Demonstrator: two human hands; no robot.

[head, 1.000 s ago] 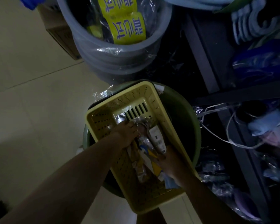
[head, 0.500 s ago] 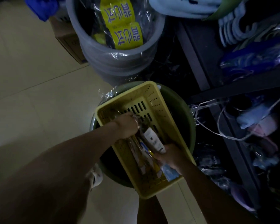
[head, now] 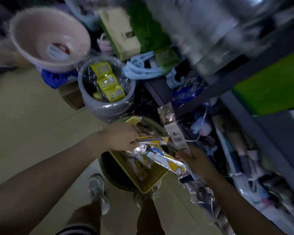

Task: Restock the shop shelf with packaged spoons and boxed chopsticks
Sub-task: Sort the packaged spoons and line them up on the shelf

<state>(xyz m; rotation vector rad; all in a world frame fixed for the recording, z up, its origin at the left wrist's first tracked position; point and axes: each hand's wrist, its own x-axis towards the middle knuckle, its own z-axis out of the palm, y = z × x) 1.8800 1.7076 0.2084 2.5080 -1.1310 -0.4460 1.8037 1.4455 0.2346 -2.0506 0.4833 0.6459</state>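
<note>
left hand (head: 121, 136) over the yellow basket (head: 151, 180), fingers pinched on a thin yellow pack (head: 153, 139). right hand (head: 193, 158) just beside the basket, fingers closed on a long clear pack (head: 172, 128) that sticks up toward the dark shelf (head: 244, 68). more shiny packs (head: 157, 157) lying in the basket, between the two hands. basket sitting on a green tub (head: 114, 177) on the floor (head: 32, 124). grey bucket (head: 107, 106) with yellow labels behind it, pink bowl (head: 46, 36) farther back. all a bit blurry.
</note>
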